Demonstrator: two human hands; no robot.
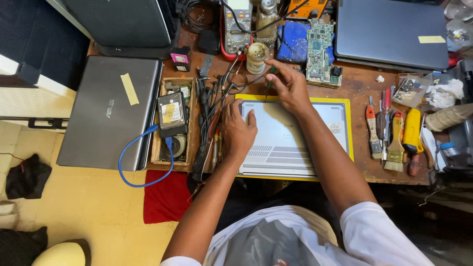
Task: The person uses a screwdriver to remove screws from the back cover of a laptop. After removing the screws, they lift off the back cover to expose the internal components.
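A silver laptop lies bottom-up on a yellow mat on the wooden workbench. My left hand rests flat on its left edge, fingers apart, holding nothing. My right hand is closed on a thin screwdriver with a green handle, its tip pointing down at the laptop's far edge. Both forearms reach out from the bottom of the view.
A closed grey laptop lies left, beside a wooden tray holding a hard drive with a blue cable. Loose probes and wires sit next to my left hand. A green circuit board, another laptop, and brushes and screwdrivers lie right.
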